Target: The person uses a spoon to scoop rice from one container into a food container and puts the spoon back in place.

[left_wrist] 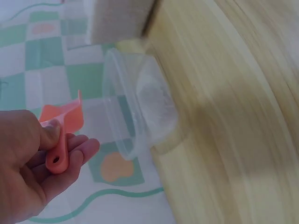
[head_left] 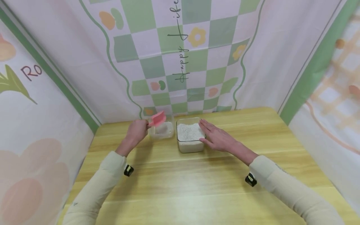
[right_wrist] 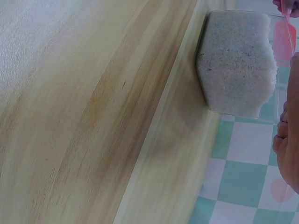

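Note:
My left hand (head_left: 137, 131) grips the handle of a pink scoop (head_left: 158, 118), thumb on top and fingers curled beneath in the left wrist view. The scoop is raised over a clear plastic tub (left_wrist: 124, 107), which holds a small heap of white grains (left_wrist: 156, 102). To its right stands a square glass container (head_left: 191, 147), filled most of the way with white, rice-like grains (right_wrist: 238, 65). My right hand (head_left: 217, 137) rests at the container's right rim with its fingers extended.
Both containers stand near the back edge of a wooden table (head_left: 180, 187). Behind them hangs a checkered curtain (head_left: 174, 62), and printed cloth (head_left: 36, 140) encloses the sides.

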`<state>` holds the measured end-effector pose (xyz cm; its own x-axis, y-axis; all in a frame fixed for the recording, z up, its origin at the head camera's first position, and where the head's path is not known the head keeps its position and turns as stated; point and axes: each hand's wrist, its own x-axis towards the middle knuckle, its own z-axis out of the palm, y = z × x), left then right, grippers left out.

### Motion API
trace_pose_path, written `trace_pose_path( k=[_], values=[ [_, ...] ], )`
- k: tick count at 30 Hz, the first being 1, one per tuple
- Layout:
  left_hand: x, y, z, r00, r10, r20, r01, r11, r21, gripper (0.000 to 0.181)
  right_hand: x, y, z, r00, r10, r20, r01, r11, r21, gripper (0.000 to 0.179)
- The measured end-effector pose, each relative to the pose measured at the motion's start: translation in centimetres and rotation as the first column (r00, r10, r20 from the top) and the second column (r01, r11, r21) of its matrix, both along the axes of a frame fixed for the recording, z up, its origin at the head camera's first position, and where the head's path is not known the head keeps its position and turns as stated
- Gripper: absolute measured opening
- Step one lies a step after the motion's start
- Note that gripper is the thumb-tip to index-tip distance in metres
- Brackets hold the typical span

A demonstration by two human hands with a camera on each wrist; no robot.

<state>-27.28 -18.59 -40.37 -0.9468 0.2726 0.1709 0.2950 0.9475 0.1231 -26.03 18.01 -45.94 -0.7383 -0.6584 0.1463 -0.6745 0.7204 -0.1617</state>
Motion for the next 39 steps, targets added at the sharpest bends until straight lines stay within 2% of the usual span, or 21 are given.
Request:
trace_pose_path(
  k=[6,14,22,26,29,34,37,39],
  values=[
    [0.7,1.3,1.2,0.997,-0.076,-0.025,0.077,0.996,0.037,0.017,0.1,0.2,0.0,1.000,0.003,0.010,-0.003,1.000,-0.006,0.072],
    [1.2,4.0,2.8,0.984,-0.169,-0.062,0.165,0.985,-0.059,0.024,-0.2,0.5,0.0,0.998,0.055,-0.009,-0.055,0.998,0.023,0.069],
    [1.1,6.2,3.5,0.974,-0.227,-0.003,0.226,0.971,-0.082,0.014,-0.5,0.7,0.2,0.996,0.085,-0.030,-0.083,0.995,0.054,0.067],
    [1.1,7.2,3.3,0.966,-0.253,-0.060,0.237,0.950,-0.202,0.007,-0.4,0.6,0.1,0.996,0.086,-0.028,-0.085,0.995,0.045,0.068],
    [1.2,8.1,2.9,0.955,-0.277,-0.107,0.233,0.923,-0.306,0.010,-0.4,0.5,0.1,0.996,0.087,-0.029,-0.086,0.996,0.031,0.067],
    [1.3,9.8,2.1,0.936,-0.335,-0.112,0.266,0.878,-0.398,0.020,-0.3,0.5,0.0,0.997,0.075,-0.020,-0.074,0.996,0.040,0.067],
    [1.2,11.0,1.4,0.940,-0.326,-0.097,0.254,0.864,-0.435,0.020,-0.3,0.5,-0.1,0.998,0.065,-0.011,-0.064,0.997,0.045,0.067],
    [1.1,11.6,0.9,0.942,-0.319,-0.104,0.243,0.862,-0.445,0.020,-0.4,0.5,-0.1,0.998,0.060,-0.007,-0.060,0.997,0.044,0.067]
  ],
)
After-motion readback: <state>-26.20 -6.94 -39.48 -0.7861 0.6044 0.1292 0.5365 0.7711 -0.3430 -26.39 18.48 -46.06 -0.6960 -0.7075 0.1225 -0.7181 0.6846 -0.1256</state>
